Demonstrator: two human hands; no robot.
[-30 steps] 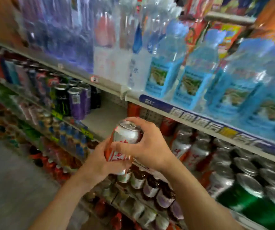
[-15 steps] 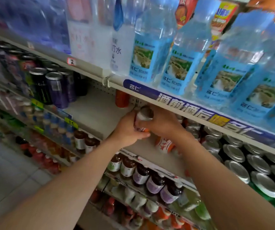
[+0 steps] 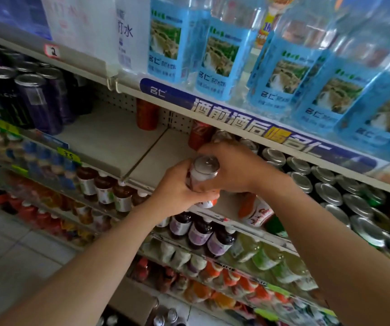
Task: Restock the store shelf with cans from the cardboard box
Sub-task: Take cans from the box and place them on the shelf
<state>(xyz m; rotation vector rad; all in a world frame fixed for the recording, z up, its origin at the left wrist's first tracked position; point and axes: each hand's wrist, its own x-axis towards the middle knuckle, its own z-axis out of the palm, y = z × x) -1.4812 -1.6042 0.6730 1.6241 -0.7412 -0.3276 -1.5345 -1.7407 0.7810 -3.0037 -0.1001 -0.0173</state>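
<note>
While a second ago it hung in the aisle, the red-and-white can (image 3: 203,177) is now over the shelf (image 3: 123,147), gripped by left hand (image 3: 181,194) and right hand (image 3: 234,170); setting down looks near.

Both hands hold one can (image 3: 203,175) upright over the near edge of the shelf (image 3: 109,147): the left hand (image 3: 177,196) wraps its left side, the right hand (image 3: 234,170) grips from the right. Red cans (image 3: 146,114) stand far back; silver-topped cans (image 3: 328,194) fill the right. Water bottles (image 3: 219,57) sit above. A cardboard box (image 3: 130,307) lies near the bottom.
</note>
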